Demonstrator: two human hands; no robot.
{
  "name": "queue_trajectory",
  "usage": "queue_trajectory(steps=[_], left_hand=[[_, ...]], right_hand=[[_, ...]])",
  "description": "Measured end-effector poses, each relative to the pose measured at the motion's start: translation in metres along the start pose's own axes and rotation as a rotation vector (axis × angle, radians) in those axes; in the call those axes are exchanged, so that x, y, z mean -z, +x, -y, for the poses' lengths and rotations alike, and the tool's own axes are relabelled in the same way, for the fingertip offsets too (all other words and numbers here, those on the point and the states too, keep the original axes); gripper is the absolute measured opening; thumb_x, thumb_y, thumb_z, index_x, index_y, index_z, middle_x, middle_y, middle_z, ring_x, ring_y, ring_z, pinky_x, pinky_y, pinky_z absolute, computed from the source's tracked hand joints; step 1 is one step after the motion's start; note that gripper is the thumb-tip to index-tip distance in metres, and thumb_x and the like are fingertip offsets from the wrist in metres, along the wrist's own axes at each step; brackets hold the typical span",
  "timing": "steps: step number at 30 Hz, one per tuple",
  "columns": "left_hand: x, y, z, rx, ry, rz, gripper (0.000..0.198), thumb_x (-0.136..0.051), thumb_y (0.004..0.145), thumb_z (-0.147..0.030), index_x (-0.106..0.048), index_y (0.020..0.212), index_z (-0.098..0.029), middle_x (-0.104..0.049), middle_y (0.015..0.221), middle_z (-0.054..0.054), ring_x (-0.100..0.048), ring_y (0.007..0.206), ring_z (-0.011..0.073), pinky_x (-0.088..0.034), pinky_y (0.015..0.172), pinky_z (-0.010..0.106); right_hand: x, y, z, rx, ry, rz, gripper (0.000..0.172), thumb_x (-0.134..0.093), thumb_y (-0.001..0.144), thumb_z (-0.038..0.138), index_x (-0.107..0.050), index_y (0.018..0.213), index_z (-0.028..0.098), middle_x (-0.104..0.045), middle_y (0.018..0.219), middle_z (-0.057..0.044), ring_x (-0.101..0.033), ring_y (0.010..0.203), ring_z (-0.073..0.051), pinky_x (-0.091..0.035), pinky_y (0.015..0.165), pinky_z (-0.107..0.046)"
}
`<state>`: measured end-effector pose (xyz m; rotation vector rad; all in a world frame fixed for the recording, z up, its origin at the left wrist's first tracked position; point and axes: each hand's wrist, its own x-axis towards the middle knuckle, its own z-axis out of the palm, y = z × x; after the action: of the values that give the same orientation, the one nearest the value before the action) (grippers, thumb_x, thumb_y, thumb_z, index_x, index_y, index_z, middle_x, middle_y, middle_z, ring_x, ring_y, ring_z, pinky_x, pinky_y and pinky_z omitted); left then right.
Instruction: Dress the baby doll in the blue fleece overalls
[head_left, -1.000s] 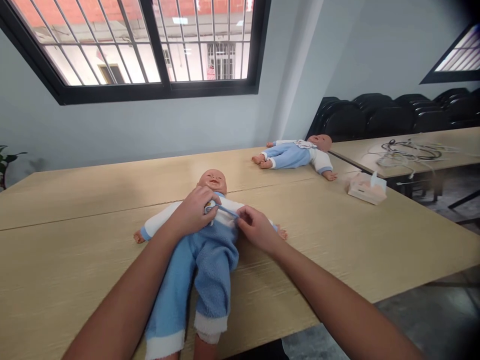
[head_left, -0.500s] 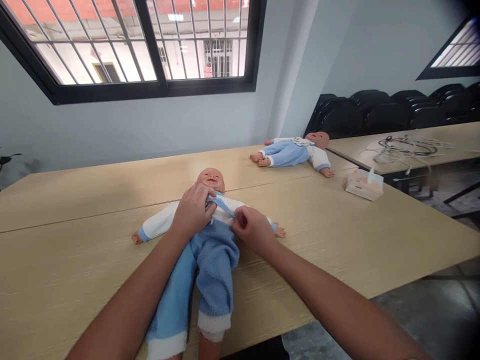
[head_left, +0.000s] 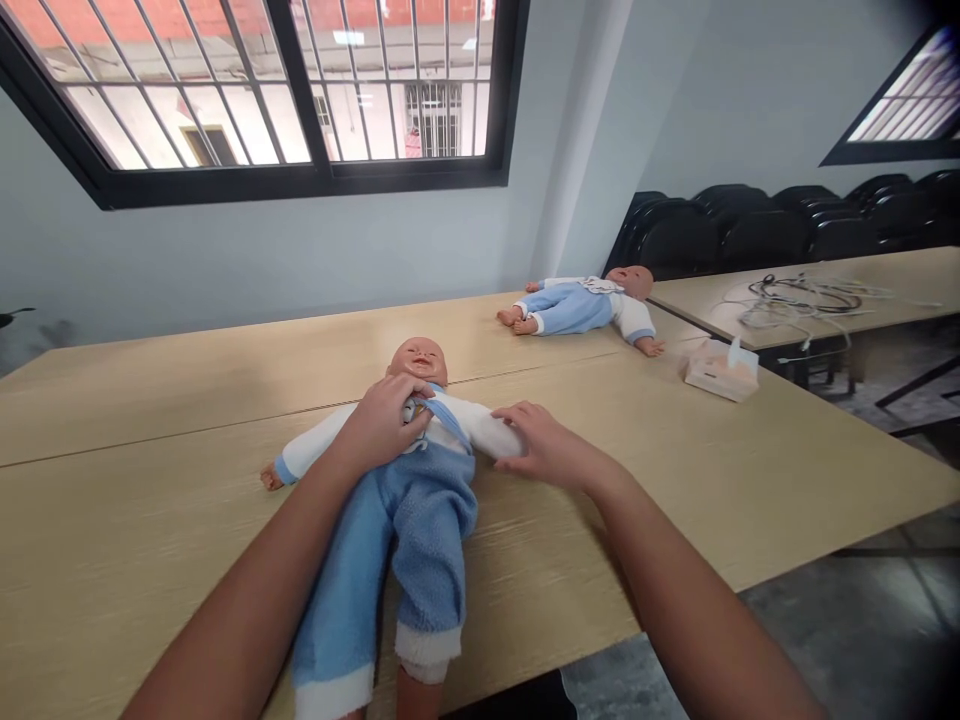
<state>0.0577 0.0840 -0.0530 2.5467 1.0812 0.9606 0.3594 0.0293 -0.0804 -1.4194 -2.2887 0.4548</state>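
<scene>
A baby doll (head_left: 418, 362) lies face up on the wooden table (head_left: 180, 560), its head away from me. It wears blue trousers (head_left: 431, 520) and a white top with blue trim. My left hand (head_left: 386, 420) rests on the doll's chest, its fingers closed on the top's front near the neck. A blue-edged flap (head_left: 448, 418) of the top lies loose beside those fingertips. Over the doll's white sleeve (head_left: 487, 430), on the right, my right hand (head_left: 536, 442) is spread, thumb and fingers apart on either side of the sleeve.
A second doll (head_left: 577, 305) in similar clothes lies at the table's back. A tissue box (head_left: 721, 370) stands right of it. Coiled cables (head_left: 806, 298) lie on another table, with black chairs (head_left: 757, 235) behind. A barred window (head_left: 322, 175) is in the wall.
My right hand has let go of the blue-edged flap and moved right to the sleeve, its fingers opening. My left hand has stayed at the chest. The view has shifted slightly.
</scene>
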Motion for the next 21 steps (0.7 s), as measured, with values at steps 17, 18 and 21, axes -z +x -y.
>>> queue_trajectory(steps=[17, 18, 21], left_hand=[[0.005, 0.001, -0.002, -0.046, -0.213, 0.119, 0.031, -0.045, 0.101, -0.033, -0.054, 0.075, -0.02, -0.062, 0.084, 0.003, -0.055, 0.088, 0.0209, -0.042, 0.087, 0.036], [0.005, 0.001, -0.003, -0.037, -0.232, 0.121, 0.034, -0.043, 0.102, -0.034, -0.052, 0.072, -0.02, -0.061, 0.084, 0.003, -0.055, 0.088, 0.0206, -0.042, 0.087, 0.036], [0.003, 0.001, -0.004, -0.025, -0.239, 0.153, 0.041, -0.039, 0.104, -0.04, -0.05, 0.07, -0.02, -0.061, 0.083, 0.003, -0.056, 0.087, 0.0208, -0.043, 0.086, 0.036]], right_hand=[[-0.047, 0.015, 0.05, -0.114, 0.703, -0.22, 0.013, -0.059, 0.092, 0.031, -0.065, 0.092, 0.02, -0.064, 0.087, -0.003, -0.056, 0.08, -0.02, -0.041, 0.075, -0.032], [-0.046, 0.015, 0.048, -0.133, 0.82, -0.153, 0.016, -0.059, 0.092, 0.035, -0.064, 0.09, 0.02, -0.063, 0.085, -0.002, -0.055, 0.078, -0.019, -0.041, 0.074, -0.032], [-0.047, 0.018, 0.042, -0.207, 1.104, -0.015, 0.02, -0.065, 0.085, 0.04, -0.063, 0.084, 0.02, -0.06, 0.079, -0.001, -0.052, 0.074, -0.018, -0.039, 0.07, -0.03]])
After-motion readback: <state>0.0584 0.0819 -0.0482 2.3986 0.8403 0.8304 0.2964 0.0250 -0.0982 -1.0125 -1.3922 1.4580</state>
